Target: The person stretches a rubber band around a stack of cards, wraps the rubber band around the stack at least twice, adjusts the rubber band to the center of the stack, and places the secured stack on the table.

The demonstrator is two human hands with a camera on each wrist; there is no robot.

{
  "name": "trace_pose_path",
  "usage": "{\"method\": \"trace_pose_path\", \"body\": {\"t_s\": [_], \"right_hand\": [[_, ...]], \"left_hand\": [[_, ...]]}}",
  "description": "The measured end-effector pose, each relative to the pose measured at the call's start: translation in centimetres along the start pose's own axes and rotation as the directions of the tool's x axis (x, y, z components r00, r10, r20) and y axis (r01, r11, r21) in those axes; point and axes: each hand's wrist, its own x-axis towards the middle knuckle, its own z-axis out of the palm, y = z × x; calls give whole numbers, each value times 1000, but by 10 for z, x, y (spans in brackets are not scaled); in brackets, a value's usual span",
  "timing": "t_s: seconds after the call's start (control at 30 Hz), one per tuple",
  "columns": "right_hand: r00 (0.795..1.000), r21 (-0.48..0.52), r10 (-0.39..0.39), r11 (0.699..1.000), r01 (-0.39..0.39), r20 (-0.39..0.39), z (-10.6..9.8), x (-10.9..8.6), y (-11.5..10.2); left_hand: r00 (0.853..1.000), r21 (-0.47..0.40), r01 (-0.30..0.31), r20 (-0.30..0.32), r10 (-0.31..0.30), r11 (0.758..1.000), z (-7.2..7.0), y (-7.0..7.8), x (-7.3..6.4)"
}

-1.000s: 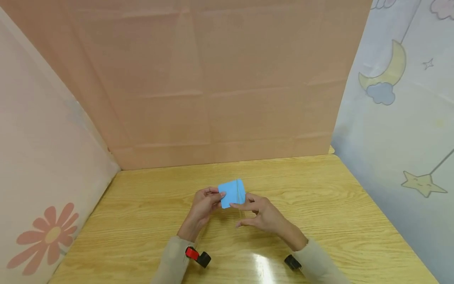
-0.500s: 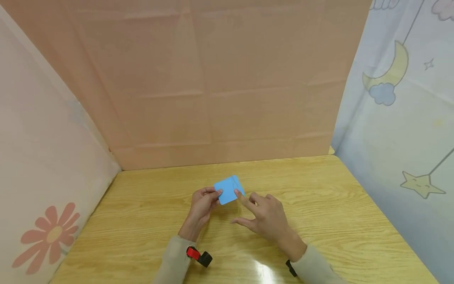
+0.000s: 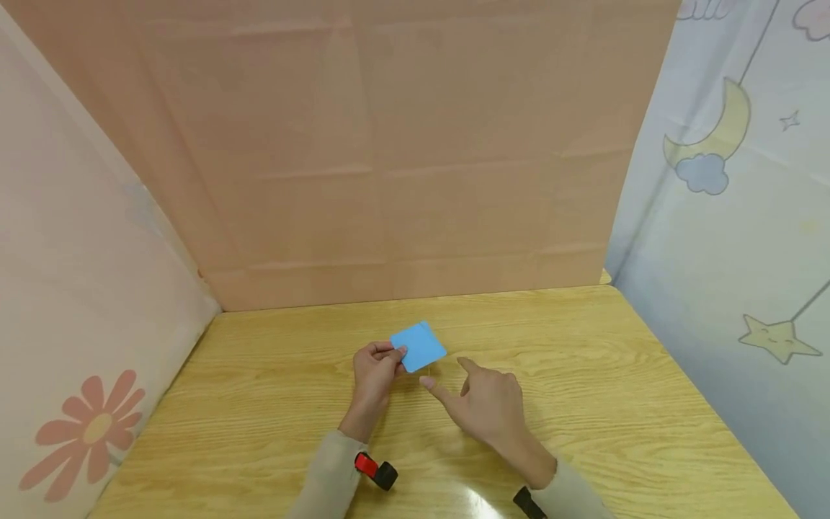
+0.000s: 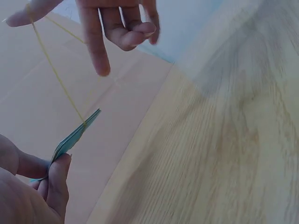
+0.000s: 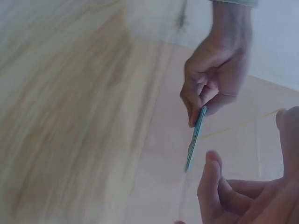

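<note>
My left hand [image 3: 372,378] pinches a thin stack of square blue cards [image 3: 420,347] at its left corner, thumb on top. In the left wrist view the stack [image 4: 77,133] shows edge-on with several layers. A yellow rubber band [image 4: 57,72] runs taut from the stack to the right thumb, which it loops around. My right hand [image 3: 489,407] hovers to the right of the cards, thumb stretched out and index finger extended, the other fingers loosely bent. From the right wrist view, the band [image 5: 238,126] spans between cards and thumb.
A wood-grain table [image 3: 279,404] lies beneath both hands. A plain tan backdrop [image 3: 389,180] stands along its far edge, and printed panels flank it left and right [image 3: 726,252]. Straps with black pieces [image 3: 385,476] sit around the wrists.
The right hand has drawn back from the card face, its index finger leaving it. The band, earlier lying across the front of the cards, no longer shows there. The cards have tilted.
</note>
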Motion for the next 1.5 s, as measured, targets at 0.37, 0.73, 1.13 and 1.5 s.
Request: {"method": "trace_pose_path", "body": {"t_s": [0.37,0.73,1.13,1.5], "right_hand": [[827,692,155,478,-541,540,-8,20,34],[756,702,101,309,-642,647,-5,30,58],[778,712,36,377,-592,627,-5,31,64],[840,776,-102,457,-436,532,-1,30,69]], "left_hand": [[999,-32,-48,7,48,998,3,2,1],[983,-79,-13,181,27,997,0,2,3],[934,-7,1,357,2,1000,-8,5,-1],[894,-23,27,448,-14,999,-17,5,0]]}}
